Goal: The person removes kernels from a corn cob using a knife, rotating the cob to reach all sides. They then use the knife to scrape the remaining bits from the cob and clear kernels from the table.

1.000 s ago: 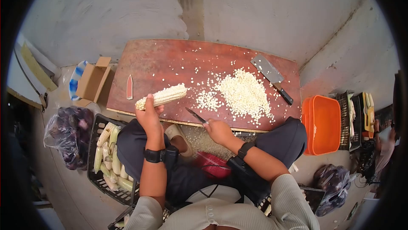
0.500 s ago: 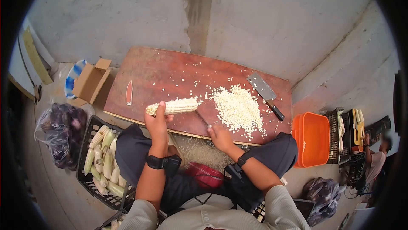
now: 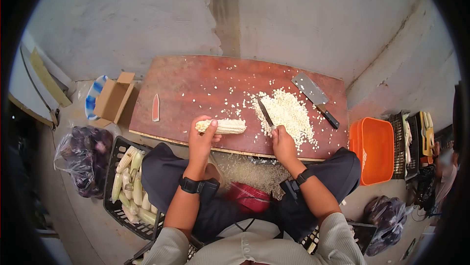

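My left hand [image 3: 200, 140] is closed around the thick left end of a white corn cob [image 3: 230, 127], which lies roughly sideways over the front of the red tabletop. Some kernel rows still show on its surface. In my right hand [image 3: 284, 146] is the handle of a small knife [image 3: 265, 111]. Its dark blade points up and to the left, apart from the cob. Just behind the knife spreads a pile of loose white kernels [image 3: 289, 113], with stray ones scattered around.
A cleaver [image 3: 312, 90] lies right of the pile; a red knife sheath [image 3: 155, 108] lies left. Beside my left leg, a black crate [image 3: 111, 186] holds several corn ears. An orange bin [image 3: 372, 150] stands right of the table [image 3: 171, 79]. Bagged dark produce [image 3: 85, 155] sits at far left.
The knife has swung from the cob's right end to a raised angle, and my right hand has moved right and up. The cob has tilted slightly. The whole view has shifted.
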`<state>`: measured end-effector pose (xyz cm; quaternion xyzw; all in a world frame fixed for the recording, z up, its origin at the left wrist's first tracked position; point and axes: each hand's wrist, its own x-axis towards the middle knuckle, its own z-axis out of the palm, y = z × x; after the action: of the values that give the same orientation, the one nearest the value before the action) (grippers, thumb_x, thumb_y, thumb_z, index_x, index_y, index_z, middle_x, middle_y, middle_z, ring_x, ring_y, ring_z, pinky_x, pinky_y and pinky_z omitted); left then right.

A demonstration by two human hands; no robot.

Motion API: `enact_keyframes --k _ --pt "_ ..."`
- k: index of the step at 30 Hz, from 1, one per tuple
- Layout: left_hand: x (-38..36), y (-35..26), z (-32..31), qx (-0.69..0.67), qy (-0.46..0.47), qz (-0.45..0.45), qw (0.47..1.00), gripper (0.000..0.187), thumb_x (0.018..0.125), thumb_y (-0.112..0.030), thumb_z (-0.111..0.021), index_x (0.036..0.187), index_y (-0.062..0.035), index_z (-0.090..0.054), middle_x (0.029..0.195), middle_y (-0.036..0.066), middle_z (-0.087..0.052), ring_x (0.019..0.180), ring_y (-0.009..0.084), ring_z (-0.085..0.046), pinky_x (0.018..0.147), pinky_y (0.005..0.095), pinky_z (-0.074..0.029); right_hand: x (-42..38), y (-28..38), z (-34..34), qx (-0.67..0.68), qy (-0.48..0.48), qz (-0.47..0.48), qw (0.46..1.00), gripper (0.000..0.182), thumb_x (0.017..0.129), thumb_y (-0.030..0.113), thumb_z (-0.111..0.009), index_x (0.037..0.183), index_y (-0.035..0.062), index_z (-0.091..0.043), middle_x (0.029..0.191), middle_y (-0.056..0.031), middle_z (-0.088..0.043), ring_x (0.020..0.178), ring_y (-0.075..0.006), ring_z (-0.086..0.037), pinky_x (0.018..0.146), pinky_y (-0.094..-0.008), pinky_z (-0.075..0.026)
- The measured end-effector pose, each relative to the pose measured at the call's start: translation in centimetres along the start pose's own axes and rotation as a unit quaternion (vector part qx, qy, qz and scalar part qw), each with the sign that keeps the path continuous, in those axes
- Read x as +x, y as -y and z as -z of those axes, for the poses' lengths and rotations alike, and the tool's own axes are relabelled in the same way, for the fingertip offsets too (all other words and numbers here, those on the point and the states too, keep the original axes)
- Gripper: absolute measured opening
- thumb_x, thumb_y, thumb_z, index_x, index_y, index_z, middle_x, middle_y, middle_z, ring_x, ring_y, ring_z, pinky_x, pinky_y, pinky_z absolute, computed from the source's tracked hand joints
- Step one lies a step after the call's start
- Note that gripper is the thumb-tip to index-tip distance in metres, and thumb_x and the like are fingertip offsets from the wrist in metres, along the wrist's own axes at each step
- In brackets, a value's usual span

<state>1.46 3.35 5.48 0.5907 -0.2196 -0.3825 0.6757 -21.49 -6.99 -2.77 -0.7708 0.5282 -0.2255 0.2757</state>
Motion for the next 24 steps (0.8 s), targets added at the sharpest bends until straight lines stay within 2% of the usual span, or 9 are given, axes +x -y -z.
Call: enact_keyframes --k 2,5,7,11,14,17,20,24 --pt "0.2 1.0 -0.3 0.029 0.021 0.031 0.999 0.04 0.087 -0.024 -0.07 0.114 -0.003 -0.05 0.09 0.007 -0.062 0.063 0.0109 -0.062 0.055 0.0208 -0.051 -1.1 1.0 0.4 0.034 0.008 0.004 0.999 0.019 0.095 0.019 -0.051 0.103 0.0023 -0.047 0.076 -0.0216 -0.061 0.071 -0.0425 -0.061 0.061 -0.0474 -0.047" --pt "0.0 2.5 -1.0 0.058 0.052 0.047 0.996 0.041 0.086 -0.023 -0.071 0.114 -0.0019 -0.05 0.09 0.007 -0.061 0.065 0.0112 -0.062 0.057 0.0209 -0.052 -2.5 3.0 1.6 0.047 0.053 0.028 0.997 0.023 0.094 0.023 -0.05 0.103 0.0019 -0.051 0.083 -0.0254 -0.062 0.077 -0.0455 -0.06 0.069 -0.0519 -0.046" --pt "0.0 3.3 -1.4 0.092 0.066 0.041 0.993 0.041 0.086 -0.023 -0.072 0.113 -0.0015 -0.051 0.09 0.007 -0.061 0.066 0.0112 -0.062 0.058 0.0211 -0.052 -3.1 2.9 1.1 0.047 0.035 0.077 0.995 0.021 0.094 0.02 -0.05 0.106 0.0026 -0.049 0.083 -0.0236 -0.062 0.076 -0.0433 -0.061 0.066 -0.0497 -0.047" --pt "0.1 3.0 -1.7 0.191 0.099 -0.001 0.977 0.04 0.083 -0.021 -0.074 0.11 0.0003 -0.054 0.095 0.009 -0.059 0.071 0.0137 -0.062 0.061 0.0245 -0.051 -3.6 3.4 1.5 0.063 0.04 0.11 0.991 0.023 0.093 0.015 -0.053 0.11 0.002 -0.047 0.08 -0.0204 -0.062 0.075 -0.0407 -0.062 0.063 -0.0469 -0.048" --pt "0.8 4.7 -0.8 0.271 0.085 -0.09 0.954 0.042 0.081 -0.021 -0.075 0.111 0.0012 -0.054 0.1 0.011 -0.055 0.076 0.0153 -0.062 0.065 0.0263 -0.05 -3.7 3.8 1.8 0.066 0.035 0.131 0.989 0.023 0.093 0.015 -0.054 0.111 0.0022 -0.048 0.081 -0.0197 -0.063 0.075 -0.04 -0.062 0.063 -0.0467 -0.048" --pt "0.6 4.2 -1.2 0.272 0.089 -0.089 0.954 0.044 0.081 -0.02 -0.075 0.114 0.0012 -0.054 0.104 0.012 -0.051 0.08 0.0165 -0.061 0.069 0.0274 -0.051 -3.7 4.5 2.4 0.074 0.045 0.129 0.988 0.023 0.092 0.017 -0.054 0.11 0.0026 -0.049 0.083 -0.0187 -0.063 0.075 -0.0382 -0.062 0.064 -0.046 -0.049" --pt "0.7 4.3 -1.4 0.269 0.105 -0.139 0.947 0.044 0.083 -0.018 -0.073 0.117 0.0013 -0.053 0.105 0.012 -0.05 0.08 0.0175 -0.063 0.069 0.0282 -0.051 -4.0 4.7 2.6 0.082 0.06 0.119 0.988 0.022 0.092 0.019 -0.054 0.108 0.0041 -0.052 0.084 -0.0175 -0.063 0.075 -0.0359 -0.063 0.065 -0.0453 -0.049" --pt "0.3 3.0 -2.5 0.247 0.12 -0.093 0.957 0.042 0.086 -0.018 -0.07 0.119 0.0013 -0.052 0.105 0.011 -0.049 0.085 0.0185 -0.063 0.071 0.029 -0.051 -3.8 4.5 2.3 0.078 0.036 0.147 0.985 0.023 0.091 0.019 -0.055 0.108 0.0043 -0.053 0.081 -0.016 -0.061 0.072 -0.0342 -0.063 0.063 -0.044 -0.05"
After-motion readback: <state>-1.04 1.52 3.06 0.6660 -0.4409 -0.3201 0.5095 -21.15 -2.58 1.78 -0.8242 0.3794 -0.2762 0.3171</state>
